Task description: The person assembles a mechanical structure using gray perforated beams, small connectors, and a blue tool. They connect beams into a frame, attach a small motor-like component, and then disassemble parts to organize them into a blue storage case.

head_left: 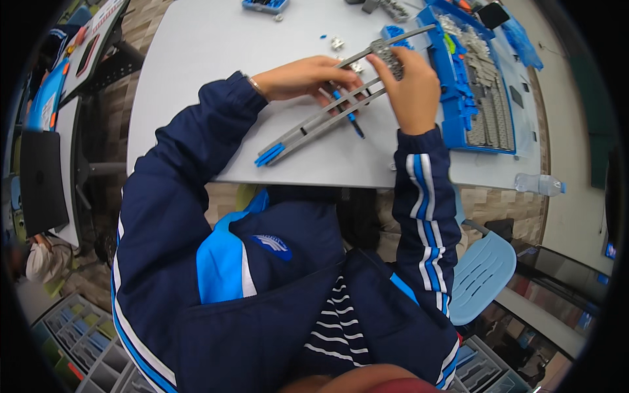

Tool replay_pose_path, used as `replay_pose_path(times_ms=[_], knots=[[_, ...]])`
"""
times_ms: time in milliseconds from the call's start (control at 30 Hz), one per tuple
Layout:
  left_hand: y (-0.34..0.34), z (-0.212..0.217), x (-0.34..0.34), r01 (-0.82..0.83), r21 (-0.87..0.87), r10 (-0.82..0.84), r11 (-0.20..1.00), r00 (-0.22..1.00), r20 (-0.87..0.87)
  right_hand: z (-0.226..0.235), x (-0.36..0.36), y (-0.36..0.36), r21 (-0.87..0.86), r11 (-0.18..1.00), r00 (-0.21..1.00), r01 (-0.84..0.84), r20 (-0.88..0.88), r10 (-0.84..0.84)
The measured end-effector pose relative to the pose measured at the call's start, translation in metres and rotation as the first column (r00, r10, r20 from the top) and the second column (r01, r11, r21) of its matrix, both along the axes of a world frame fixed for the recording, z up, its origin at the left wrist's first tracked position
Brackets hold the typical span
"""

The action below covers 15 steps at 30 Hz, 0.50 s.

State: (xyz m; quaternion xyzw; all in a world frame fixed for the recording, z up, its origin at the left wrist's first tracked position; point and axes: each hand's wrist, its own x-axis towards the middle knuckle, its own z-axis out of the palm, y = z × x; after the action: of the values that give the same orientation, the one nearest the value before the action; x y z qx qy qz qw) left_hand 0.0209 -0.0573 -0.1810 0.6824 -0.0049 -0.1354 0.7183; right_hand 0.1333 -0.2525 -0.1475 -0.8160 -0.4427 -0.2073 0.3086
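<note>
Grey beams (327, 114) with blue end pins; pale grey surface (196, 59); blue parts tray (458, 111); navy jacket sleeve (429, 196), white-blue stripes.

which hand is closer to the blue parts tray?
Right. The right hand sits just beside the blue parts tray, at its left edge; the left hand is farther left, on the grey beams.

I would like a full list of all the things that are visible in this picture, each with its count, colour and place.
table: one, light grey, centre top
beam assembly: one, long grey beams with blue ends, under both hands
blue-handled tool: one, by the left hand
parts tray: one, blue, grey pieces inside, right of the hands
small loose parts: a few, grey and blue, far side of table
water bottle: one, clear, table's right edge
chair: one, light blue, lower right
left hand: on the beams
right hand: holding a grey piece on the beams
</note>
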Motion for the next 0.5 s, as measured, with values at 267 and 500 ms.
replay_pose_path(times_ms=[267,500], knots=[[-0.020,-0.003,-0.001,-0.247,-0.154,0.256,0.957,0.966,0.041,-0.003,-0.044,-0.035,0.410,0.881,0.920,0.237,-0.387,-0.068],[-0.055,-0.014,-0.019,-0.488,-0.157,0.505,0.859,0.858,0.095,-0.028,-0.092,-0.035,0.408,0.909,0.156,0.083,-0.906,0.393]])
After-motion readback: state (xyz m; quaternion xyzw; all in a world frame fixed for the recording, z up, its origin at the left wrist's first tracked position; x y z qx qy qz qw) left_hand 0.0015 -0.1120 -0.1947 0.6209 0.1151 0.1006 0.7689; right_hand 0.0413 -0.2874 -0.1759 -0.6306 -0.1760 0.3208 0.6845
